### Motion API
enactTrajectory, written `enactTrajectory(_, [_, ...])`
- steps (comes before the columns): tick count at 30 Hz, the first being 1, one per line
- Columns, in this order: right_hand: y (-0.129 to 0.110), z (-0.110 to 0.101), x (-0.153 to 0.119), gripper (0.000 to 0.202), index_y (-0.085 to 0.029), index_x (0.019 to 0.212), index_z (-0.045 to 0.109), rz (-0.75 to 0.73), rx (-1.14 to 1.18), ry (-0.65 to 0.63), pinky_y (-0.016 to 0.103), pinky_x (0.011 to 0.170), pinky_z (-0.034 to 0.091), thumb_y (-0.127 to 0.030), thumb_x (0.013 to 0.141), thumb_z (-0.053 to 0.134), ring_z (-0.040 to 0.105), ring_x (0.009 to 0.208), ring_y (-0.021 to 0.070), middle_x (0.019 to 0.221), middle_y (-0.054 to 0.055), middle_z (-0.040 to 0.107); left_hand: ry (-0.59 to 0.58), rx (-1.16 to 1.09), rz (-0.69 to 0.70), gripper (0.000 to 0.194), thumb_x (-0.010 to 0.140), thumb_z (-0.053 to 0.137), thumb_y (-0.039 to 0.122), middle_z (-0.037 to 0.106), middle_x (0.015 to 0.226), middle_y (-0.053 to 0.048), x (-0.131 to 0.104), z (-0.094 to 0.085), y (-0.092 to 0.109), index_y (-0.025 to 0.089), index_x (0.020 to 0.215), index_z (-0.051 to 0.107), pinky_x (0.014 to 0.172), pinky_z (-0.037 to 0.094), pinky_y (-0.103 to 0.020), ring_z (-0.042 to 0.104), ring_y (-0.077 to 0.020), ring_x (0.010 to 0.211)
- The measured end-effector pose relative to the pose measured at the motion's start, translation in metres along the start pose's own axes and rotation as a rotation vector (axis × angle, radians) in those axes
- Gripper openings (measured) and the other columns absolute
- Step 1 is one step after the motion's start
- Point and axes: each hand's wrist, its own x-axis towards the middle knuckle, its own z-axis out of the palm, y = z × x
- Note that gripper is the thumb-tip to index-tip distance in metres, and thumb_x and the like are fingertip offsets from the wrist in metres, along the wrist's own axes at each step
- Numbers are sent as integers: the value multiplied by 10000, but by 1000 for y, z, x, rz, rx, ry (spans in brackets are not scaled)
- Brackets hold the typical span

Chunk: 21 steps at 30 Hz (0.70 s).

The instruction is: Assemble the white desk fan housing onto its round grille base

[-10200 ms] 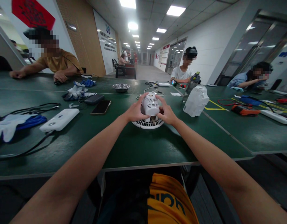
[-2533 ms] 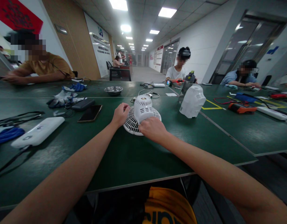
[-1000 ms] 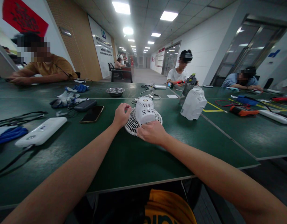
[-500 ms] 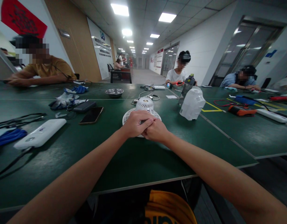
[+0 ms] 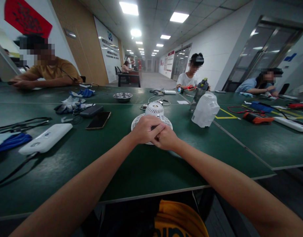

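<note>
My left hand [image 5: 146, 129] and my right hand [image 5: 166, 137] are clasped together above the near side of the table. Both sets of fingers are closed, the left ones lapping over the right. Whether anything is inside them is hidden. Right behind them lies a white slotted disc with a vented dome [image 5: 154, 109] on top, like a fan head lying face down. The hands cover its near part, and I cannot tell whether they touch it. To the right stands a white vented plastic housing [image 5: 205, 110], upright and apart from both hands.
On the green table [image 5: 122, 164] lie a phone [image 5: 99, 120], a dark case [image 5: 91, 111], a white power bank [image 5: 46, 139] with a cable, and gloves [image 5: 70, 104]. Farther back are a metal bowl [image 5: 122, 96], cables and a bottle [image 5: 198, 95]. Several people sit around.
The view has shifted slightly, so everything sits a little farther right. My clasped hands keep their position by the white vented dome. The person at far right has raised their head.
</note>
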Motion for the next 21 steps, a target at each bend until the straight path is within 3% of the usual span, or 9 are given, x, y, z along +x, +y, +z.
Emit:
enactTrajectory(9, [3,4,-1,208,-159,656,671,-32,38,89,304,624,483,-238,828,584,592,630,187,617,57,652,18,12,-39,276,930,515,266,743,768,-50,0,0,3,172,796,737,756,506,-352,674,-184,736])
enactTrajectory(15, [4,3,-1,250,-167,591,640,-64,16,89,294,586,446,-256,821,597,558,592,173,587,47,631,32,30,-61,274,926,516,268,733,742,-49,0,1,3,169,798,737,715,477,-340,647,-175,688])
enactTrajectory(21, [5,4,-3,296,-183,537,615,-77,-2,70,301,572,426,-255,823,589,529,537,167,522,32,600,-6,-14,-79,273,932,508,295,744,835,-67,1,0,4,159,877,738,776,488,-363,663,-195,769])
